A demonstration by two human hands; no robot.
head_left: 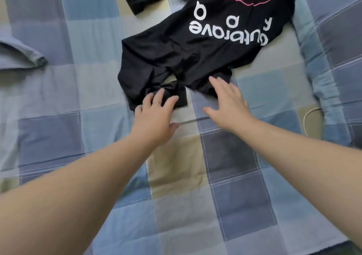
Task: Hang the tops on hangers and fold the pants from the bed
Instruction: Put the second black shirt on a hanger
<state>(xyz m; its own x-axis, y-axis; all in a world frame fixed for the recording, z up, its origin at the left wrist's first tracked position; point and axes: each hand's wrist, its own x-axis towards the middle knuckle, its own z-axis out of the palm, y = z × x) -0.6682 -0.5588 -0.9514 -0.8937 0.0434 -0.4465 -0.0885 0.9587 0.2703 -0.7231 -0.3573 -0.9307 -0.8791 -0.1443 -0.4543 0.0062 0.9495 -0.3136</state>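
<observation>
Seen from the head: left hand (pixel 154 115) loose, fingers spread and nearly straight, resting on the bunched near hem of a crumpled black soft-fabric T-shirt (pixel 166 55), clasping nothing. Right hand (pixel 228 100) likewise unclenched, flat fingers touching the same hem further right. Shirt spread over the far middle of a stitched patchwork bed cover (pixel 176 166) in blue, grey and beige checks. White lettering, upside down, legible as "Outbrave"; thin pink line drawing beyond. Grey-blue garment (pixel 21 55) at far left, well apart.
</observation>
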